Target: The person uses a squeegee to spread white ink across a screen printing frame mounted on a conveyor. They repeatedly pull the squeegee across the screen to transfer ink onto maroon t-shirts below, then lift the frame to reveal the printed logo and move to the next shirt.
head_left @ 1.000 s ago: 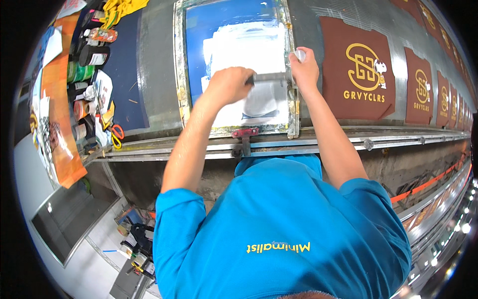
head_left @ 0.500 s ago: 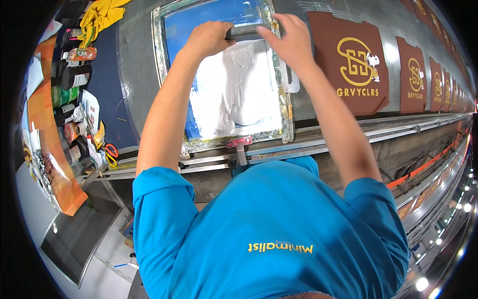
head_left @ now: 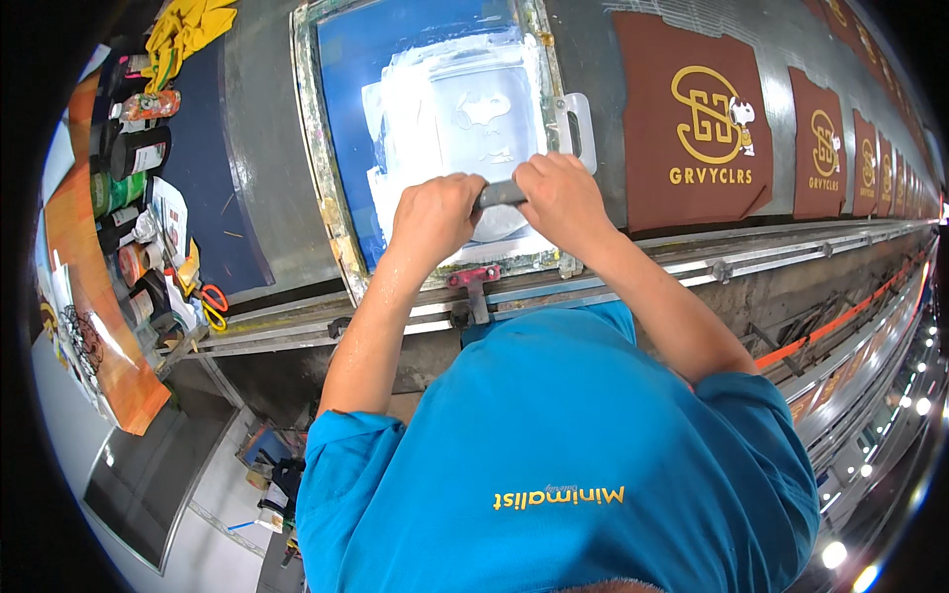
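Both my hands grip a squeegee by its dark grey handle (head_left: 501, 194), at the near end of a screen-printing frame (head_left: 341, 232). My left hand (head_left: 438, 212) is closed round the handle's left end. On its right end my right hand (head_left: 563, 206) is wrapped, knuckles up. The frame's mesh is blue (head_left: 361, 49), with white ink (head_left: 407, 114) spread over its middle and right. Beyond the squeegee, a pale figure-shaped stencil area (head_left: 484, 107) shows through a thin ink film. My hands hide the squeegee's blade.
Brown fabric pieces (head_left: 647, 114) with yellow and white prints lie in a row to the right. A pink clamp (head_left: 474, 278) sits by the metal rail (head_left: 534, 294) along the near edge. At left are jars (head_left: 138, 150), orange-handled scissors (head_left: 215, 296) and a yellow cloth (head_left: 193, 35).
My hands have drawn the squeegee toward me, from the frame's far end to its near end. The thick white ink has been swept nearer, and the stencil area now shows. My right fingers have closed round the handle.
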Demonstrator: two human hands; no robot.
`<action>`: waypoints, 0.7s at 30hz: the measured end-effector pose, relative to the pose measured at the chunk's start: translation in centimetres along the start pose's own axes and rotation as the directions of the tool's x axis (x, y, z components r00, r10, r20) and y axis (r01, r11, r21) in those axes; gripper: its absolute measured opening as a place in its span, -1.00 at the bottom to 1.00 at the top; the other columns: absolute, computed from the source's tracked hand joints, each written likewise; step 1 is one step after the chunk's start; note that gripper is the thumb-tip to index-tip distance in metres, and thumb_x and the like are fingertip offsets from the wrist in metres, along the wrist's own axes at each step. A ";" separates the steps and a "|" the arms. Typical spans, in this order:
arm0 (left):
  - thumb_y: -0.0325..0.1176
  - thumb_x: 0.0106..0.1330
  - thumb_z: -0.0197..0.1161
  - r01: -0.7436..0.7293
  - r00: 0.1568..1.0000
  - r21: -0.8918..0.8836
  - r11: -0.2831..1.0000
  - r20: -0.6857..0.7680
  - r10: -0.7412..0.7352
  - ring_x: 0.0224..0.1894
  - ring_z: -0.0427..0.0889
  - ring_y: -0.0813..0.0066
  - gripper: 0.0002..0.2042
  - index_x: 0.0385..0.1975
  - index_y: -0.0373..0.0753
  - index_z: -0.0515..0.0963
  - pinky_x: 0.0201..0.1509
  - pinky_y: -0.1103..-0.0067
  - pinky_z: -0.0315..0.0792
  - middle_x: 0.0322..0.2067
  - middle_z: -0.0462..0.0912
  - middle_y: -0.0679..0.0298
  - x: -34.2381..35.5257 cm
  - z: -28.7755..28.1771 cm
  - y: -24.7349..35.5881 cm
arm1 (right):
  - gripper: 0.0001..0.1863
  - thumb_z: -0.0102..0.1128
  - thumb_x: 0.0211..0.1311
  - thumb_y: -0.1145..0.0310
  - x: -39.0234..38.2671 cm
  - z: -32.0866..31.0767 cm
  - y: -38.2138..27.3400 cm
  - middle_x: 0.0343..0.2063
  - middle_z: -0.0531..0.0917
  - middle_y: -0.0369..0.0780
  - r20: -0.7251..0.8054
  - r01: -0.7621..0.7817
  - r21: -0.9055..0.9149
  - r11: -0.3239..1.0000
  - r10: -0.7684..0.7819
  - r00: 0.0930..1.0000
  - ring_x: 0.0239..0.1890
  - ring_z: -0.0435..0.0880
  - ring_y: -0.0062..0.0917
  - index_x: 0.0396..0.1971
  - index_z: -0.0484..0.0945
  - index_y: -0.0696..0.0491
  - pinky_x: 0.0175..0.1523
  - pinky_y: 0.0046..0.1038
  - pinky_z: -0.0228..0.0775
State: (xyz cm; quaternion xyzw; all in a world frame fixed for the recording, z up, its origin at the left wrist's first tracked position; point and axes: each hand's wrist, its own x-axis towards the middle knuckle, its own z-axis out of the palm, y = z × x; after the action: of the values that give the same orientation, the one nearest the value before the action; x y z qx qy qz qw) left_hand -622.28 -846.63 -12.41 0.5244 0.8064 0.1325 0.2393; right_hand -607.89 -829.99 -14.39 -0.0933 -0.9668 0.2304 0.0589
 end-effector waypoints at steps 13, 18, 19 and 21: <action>-0.10 0.23 0.47 0.045 0.976 0.192 0.980 -0.217 -0.002 -0.30 0.74 0.03 -0.75 -0.17 -0.02 0.74 -0.20 0.23 0.56 -0.37 0.77 0.15 12.6 -5.9 -5.5 | -0.85 0.40 0.00 0.39 13.7 -1.7 5.3 -0.32 0.73 0.08 -0.142 -0.091 -0.126 0.988 0.073 0.987 -0.14 0.73 0.02 -0.47 0.70 0.16 0.02 -0.05 0.56; -0.33 0.23 0.32 0.088 0.977 0.074 0.993 -0.200 -0.071 -0.22 0.78 0.11 -0.82 -0.20 0.08 0.75 -0.20 0.22 0.63 -0.24 0.77 0.24 2.8 0.2 -0.5 | -0.86 0.38 0.05 0.45 2.1 1.0 1.7 -0.33 0.67 -0.14 -0.110 0.010 -0.106 0.994 -0.021 0.994 -0.14 0.68 -0.18 -0.38 0.60 0.06 -0.03 -0.22 0.50; -0.38 0.20 0.34 0.081 0.974 0.046 0.996 -0.215 -0.069 -0.21 0.78 0.12 -0.79 -0.19 0.04 0.75 -0.21 0.25 0.64 -0.25 0.76 0.23 0.4 1.3 0.2 | -0.83 0.40 0.06 0.41 -0.4 1.3 0.1 -0.34 0.64 -0.15 -0.102 -0.008 -0.091 0.996 -0.001 0.995 -0.15 0.65 -0.19 -0.34 0.61 0.05 -0.01 -0.21 0.48; -0.50 0.16 0.32 -0.007 0.955 0.004 1.000 -0.298 0.007 -0.24 0.76 0.16 -0.73 -0.15 -0.08 0.73 -0.22 0.29 0.63 -0.28 0.75 0.26 -2.9 2.9 1.8 | -0.77 0.43 0.10 0.34 -3.8 0.9 -2.3 -0.31 0.62 -0.14 -0.127 -0.012 -0.029 0.999 0.008 0.992 -0.14 0.63 -0.19 -0.27 0.62 0.05 0.02 -0.19 0.46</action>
State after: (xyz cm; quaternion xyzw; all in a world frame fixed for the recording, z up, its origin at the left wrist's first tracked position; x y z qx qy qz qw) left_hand -618.36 -848.64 -13.30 0.5016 0.8315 0.2098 0.1138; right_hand -604.62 -833.17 -14.39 -0.1137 -0.9640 0.2098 0.1176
